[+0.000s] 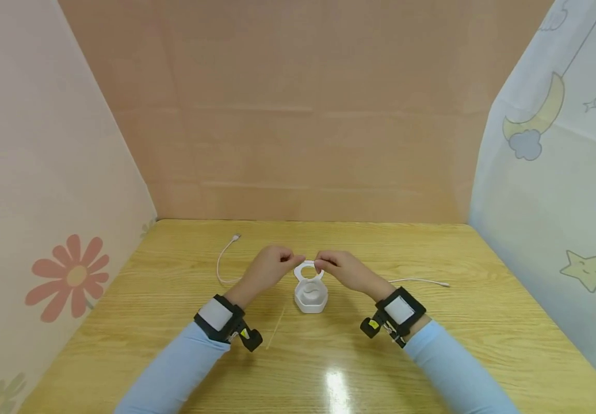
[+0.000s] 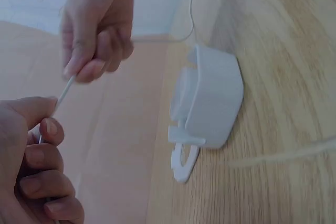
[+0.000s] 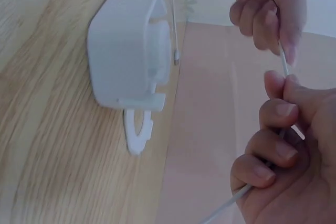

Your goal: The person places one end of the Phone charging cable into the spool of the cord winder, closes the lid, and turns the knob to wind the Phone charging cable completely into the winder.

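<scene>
Two arms in light blue long sleeves [image 1: 184, 362], each wearing a black wrist strap with white pad [image 1: 216, 314] and small camera.

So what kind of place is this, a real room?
Probably a small recording booth, not a lived-in room: a wooden table fenced by a plain cardboard back wall, with a flower-print sheet and a moon-and-stars sheet as side walls.

The head camera looks forward and down over the worktop [image 1: 432, 356] from six o'clock. Each wrist camera sits close, facing across; all share the white holder [image 1: 310, 294] [image 2: 212, 103] [image 3: 126, 51].
</scene>
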